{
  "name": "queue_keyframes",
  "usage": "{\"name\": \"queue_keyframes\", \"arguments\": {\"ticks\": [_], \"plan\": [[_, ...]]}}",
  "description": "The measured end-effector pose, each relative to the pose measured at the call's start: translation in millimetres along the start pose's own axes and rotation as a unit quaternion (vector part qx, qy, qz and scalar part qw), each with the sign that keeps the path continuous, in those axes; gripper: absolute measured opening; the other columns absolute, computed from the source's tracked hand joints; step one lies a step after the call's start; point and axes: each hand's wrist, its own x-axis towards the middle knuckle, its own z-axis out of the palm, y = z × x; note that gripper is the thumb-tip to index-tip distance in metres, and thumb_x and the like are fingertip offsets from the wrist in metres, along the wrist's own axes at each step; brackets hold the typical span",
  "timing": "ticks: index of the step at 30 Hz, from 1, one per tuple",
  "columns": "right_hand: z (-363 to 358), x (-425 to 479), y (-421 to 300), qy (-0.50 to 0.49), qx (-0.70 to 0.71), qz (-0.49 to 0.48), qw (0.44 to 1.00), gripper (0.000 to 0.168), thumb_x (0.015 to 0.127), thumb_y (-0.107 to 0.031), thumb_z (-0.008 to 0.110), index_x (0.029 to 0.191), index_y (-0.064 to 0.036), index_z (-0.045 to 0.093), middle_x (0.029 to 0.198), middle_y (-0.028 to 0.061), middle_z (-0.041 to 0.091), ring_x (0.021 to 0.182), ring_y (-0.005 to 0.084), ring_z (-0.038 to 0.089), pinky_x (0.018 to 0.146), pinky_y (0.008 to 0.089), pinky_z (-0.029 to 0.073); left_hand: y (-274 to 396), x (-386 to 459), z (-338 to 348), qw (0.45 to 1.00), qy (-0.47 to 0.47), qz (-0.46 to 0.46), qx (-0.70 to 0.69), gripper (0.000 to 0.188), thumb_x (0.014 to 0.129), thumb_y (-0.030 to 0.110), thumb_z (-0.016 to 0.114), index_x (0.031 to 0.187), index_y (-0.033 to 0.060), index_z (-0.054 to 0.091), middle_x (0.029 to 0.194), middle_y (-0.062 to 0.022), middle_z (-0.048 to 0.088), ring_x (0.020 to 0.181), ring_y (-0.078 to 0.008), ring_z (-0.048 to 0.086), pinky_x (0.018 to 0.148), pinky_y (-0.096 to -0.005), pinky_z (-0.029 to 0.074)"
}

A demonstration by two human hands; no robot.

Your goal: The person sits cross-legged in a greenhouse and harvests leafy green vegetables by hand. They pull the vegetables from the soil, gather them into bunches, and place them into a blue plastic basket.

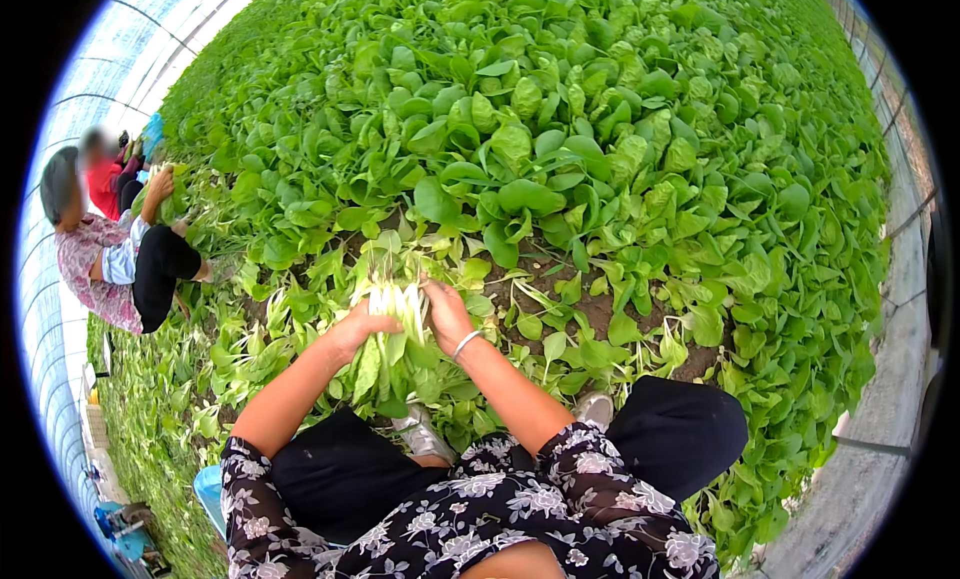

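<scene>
My left hand (363, 328) is closed around a bunch of leafy greens (397, 301), its thumb lying across the pale stems. The roots point away from me and the green leaves hang towards my lap. My right hand (447, 313), with a bracelet at the wrist, is at the right side of the bunch, its fingertips near the root ends; whether it grips a stem is hard to tell. Beyond both hands stand dense leafy green plants (525, 196) in soil. Loose leaves and pulled plants (555, 346) lie around the hands and by my shoes.
Two people sit or crouch at the left; the nearer, in a pink patterned top (97, 264), holds greens. A blue machine (131, 534) stands at the lower left. Greenhouse film and hoops curve along the left. Bare soil (596, 313) shows right of my hands, and a pale strip (877, 459) borders the plants.
</scene>
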Motion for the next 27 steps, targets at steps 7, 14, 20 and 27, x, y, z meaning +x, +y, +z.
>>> {"name": "queue_keyframes", "arguments": {"ticks": [7, 14, 20, 27], "plan": [[-76, 29, -17, -0.066, -0.452, 0.133, 0.880, 0.029, 0.092, -0.025, 0.048, 0.071, -0.005, 0.052, 0.059, 0.0059, 0.050, 0.051, 0.0176, 0.048, 0.053, 0.0300, 0.044, -7, -17, -10, 0.997, -0.031, -0.047, 0.048, 0.071, 0.060, 0.002, 0.066, 0.127, 0.0016, 0.044, 0.115, -0.0088, 0.058, 0.107, -0.0214, 0.053, 0.097, -0.0338, 0.038], [-157, 88, -64, 0.254, -0.138, -0.040, 0.956, 0.030, 0.092, -0.031, 0.044, 0.085, -0.004, 0.057, 0.064, 0.0045, 0.056, 0.050, 0.0156, 0.048, 0.048, 0.0285, 0.042, 11, -28, -61, 0.981, -0.037, 0.052, -0.182, 0.067, 0.063, 0.015, 0.057, 0.125, -0.0054, 0.042, 0.112, -0.0242, 0.057, 0.100, -0.0368, 0.058, 0.092, -0.0452, 0.046], [-189, 159, -101, 0.206, 0.224, 0.029, 0.952, 0.033, 0.092, -0.037, 0.041, 0.088, -0.007, 0.054, 0.076, 0.0051, 0.057, 0.070, 0.0201, 0.054, 0.066, 0.0364, 0.046, 6, -20, -68, 0.970, 0.078, 0.024, -0.227, 0.054, 0.065, 0.007, 0.053, 0.117, -0.0054, 0.050, 0.101, -0.0189, 0.062, 0.091, -0.0304, 0.062, 0.083, -0.0412, 0.051], [-152, 182, -112, 0.109, 0.347, 0.101, 0.926, 0.043, 0.090, -0.043, 0.040, 0.118, -0.014, 0.055, 0.125, 0.0102, 0.052, 0.116, 0.0303, 0.048, 0.096, 0.0539, 0.039, -22, -25, -85, 0.960, 0.220, 0.016, -0.171, 0.040, 0.065, 0.011, 0.055, 0.100, -0.0079, 0.059, 0.091, -0.0160, 0.064, 0.080, -0.0285, 0.062, 0.079, -0.0384, 0.051]]}}
